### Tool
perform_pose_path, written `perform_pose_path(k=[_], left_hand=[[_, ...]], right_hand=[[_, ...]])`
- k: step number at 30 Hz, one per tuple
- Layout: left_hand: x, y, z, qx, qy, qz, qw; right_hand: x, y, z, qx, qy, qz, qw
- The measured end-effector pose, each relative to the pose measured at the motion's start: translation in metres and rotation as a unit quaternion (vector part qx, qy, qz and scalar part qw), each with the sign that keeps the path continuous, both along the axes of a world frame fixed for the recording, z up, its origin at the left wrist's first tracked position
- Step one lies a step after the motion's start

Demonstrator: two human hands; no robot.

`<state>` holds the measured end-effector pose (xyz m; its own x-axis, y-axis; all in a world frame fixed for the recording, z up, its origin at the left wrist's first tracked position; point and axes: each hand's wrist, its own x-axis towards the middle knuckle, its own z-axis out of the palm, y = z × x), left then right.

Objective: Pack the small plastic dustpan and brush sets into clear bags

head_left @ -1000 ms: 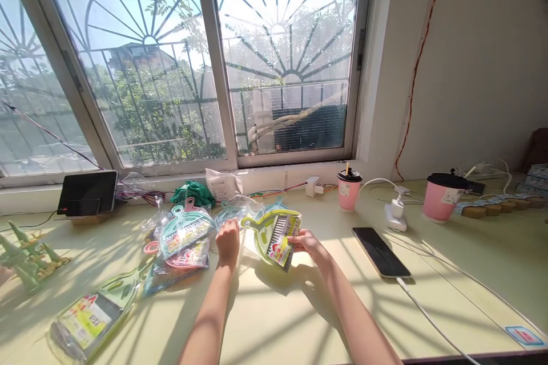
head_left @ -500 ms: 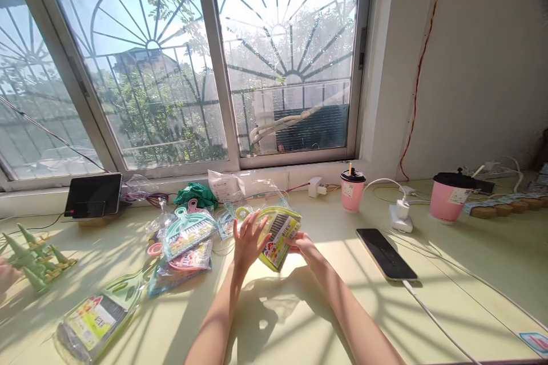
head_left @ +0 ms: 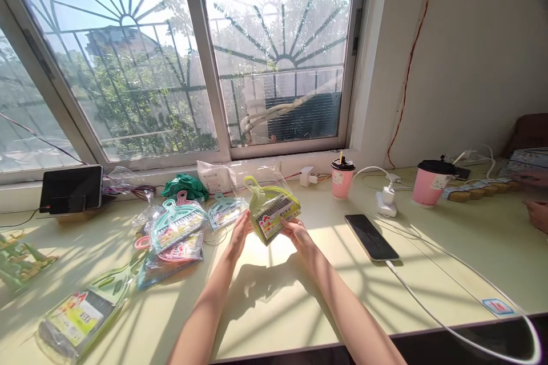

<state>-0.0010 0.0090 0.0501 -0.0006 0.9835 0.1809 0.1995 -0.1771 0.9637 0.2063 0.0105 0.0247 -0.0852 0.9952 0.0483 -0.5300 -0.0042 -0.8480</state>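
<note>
Lying nearest, at the lower left of the frame, is a wrapped green dustpan set [head_left: 81, 319]. At the centre, the right hand [head_left: 298, 236] pinches the lower right of a yellow-green dustpan set [head_left: 276, 218], thumb on its label; the left hand [head_left: 240, 235] is at its left edge, whether gripping I cannot tell. Left of centre lies a pile of wrapped sets [head_left: 180, 228]; right of centre, a phone [head_left: 371, 238]. Beyond, a tablet [head_left: 72, 188] stands at the left.
</note>
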Motion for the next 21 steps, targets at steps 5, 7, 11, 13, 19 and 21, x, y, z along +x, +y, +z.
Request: perform_pose_path(k=[5, 7, 11, 13, 19, 21], left_hand=[[0.009, -0.005, -0.008, -0.042, -0.031, -0.094, 0.994], [0.010, -0.004, -0.009, -0.045, -0.042, -0.129, 0.990], [0.011, 0.000, -0.007, -0.040, -0.101, -0.132, 0.985], [0.011, 0.000, -0.004, -0.036, -0.132, -0.103, 0.985], [0.022, -0.011, -0.003, -0.064, -0.132, -0.077, 0.986], [0.026, -0.014, -0.002, -0.077, -0.124, -0.087, 0.985]], right_hand=[[0.000, 0.009, -0.008, -0.002, 0.005, -0.080, 0.997], [0.000, 0.009, -0.009, -0.023, 0.003, -0.094, 0.995], [-0.001, 0.003, -0.004, -0.064, -0.014, -0.069, 0.995], [-0.004, 0.001, -0.003, -0.062, -0.018, -0.037, 0.997], [-0.017, 0.007, -0.021, -0.052, 0.000, -0.055, 0.997], [-0.017, 0.011, -0.027, -0.043, 0.013, -0.069, 0.997]])
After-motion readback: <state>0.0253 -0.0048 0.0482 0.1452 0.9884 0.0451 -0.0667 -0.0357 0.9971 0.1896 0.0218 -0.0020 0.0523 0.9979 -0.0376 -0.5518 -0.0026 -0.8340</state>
